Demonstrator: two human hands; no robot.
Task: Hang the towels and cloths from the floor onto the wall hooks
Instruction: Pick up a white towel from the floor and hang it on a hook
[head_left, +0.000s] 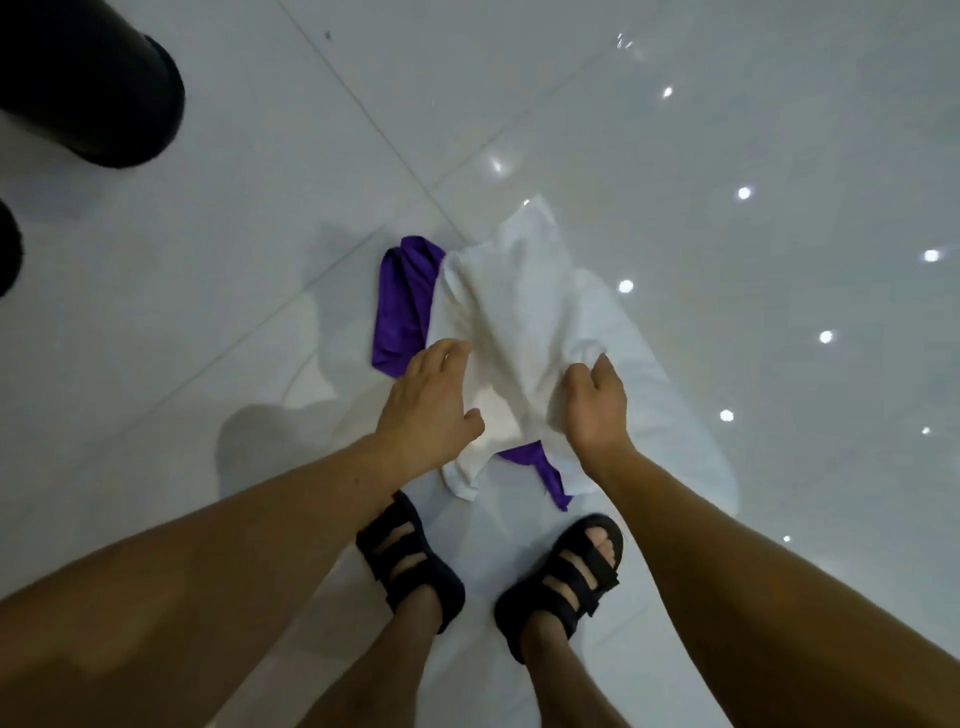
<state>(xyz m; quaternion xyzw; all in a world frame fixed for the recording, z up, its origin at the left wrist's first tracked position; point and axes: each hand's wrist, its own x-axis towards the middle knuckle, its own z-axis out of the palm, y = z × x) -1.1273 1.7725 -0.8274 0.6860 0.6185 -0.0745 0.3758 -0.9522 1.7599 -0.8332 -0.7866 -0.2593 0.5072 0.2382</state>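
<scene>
A white towel (511, 317) lies bunched on the glossy white tile floor in front of my feet. A purple cloth (402, 304) pokes out from under its left side, and another purple strip shows at its near edge. A second white towel (670, 410) spreads flat on the floor to the right. My right hand (595, 402) pinches a fold of the bunched white towel. My left hand (431, 402) hovers with fingers spread at the towel's left edge. No wall hooks are in view.
A black cylindrical object (98, 83) stands at the upper left, with another dark shape (8, 249) at the left edge. My feet in black sandals (410, 564) stand just short of the towels. Ceiling lights reflect in the tiles on the right.
</scene>
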